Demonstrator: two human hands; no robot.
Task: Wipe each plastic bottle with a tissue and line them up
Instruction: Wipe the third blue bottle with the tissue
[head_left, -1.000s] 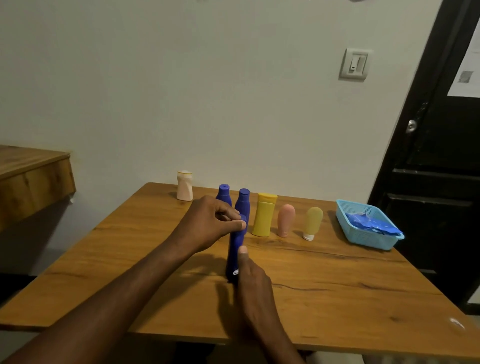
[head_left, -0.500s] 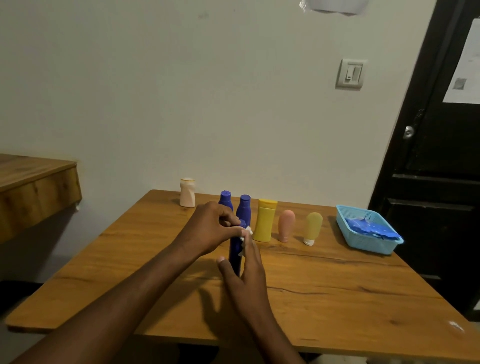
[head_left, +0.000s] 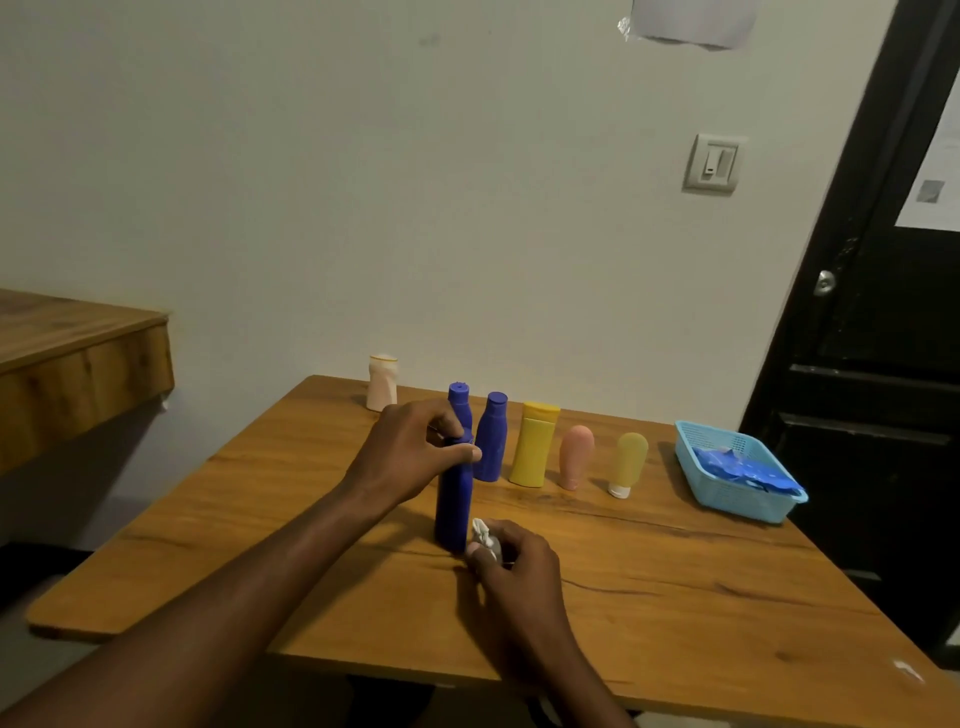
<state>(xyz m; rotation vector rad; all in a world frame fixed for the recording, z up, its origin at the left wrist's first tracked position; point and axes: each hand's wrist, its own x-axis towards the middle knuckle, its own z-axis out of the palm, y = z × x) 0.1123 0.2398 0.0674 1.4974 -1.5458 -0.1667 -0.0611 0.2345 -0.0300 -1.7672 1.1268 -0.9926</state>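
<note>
worktop (head_left: 675, 597): is showing orange-brown wood with darker wavy grain lines.
front bottle (head_left: 453, 499): is showing deep blue all over.
left row bottle (head_left: 459, 400): is showing the same deep blue.
second row bottle (head_left: 491, 441): is showing deep blue too.
yellow bottle (head_left: 534, 447): is showing bright yellow, cap included.
pink bottle (head_left: 575, 460): is showing pale pink.
capped bottle (head_left: 630, 460): is showing pale yellow over a white cap.
far-edge bottle (head_left: 382, 384): is showing cream.
tissue (head_left: 482, 535): is showing white.
basket (head_left: 737, 501): is showing light blue in a fine mesh pattern.
packets (head_left: 737, 465): are showing darker blue.

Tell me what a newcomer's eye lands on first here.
The tall dark blue plastic bottle stands mid-table, the left hand gripping its top while the right hand pinches a crumpled white tissue at its base. Behind it a row of coloured plastic bottles lines the far side of the wooden table, with a light blue plastic basket to the right.
</note>
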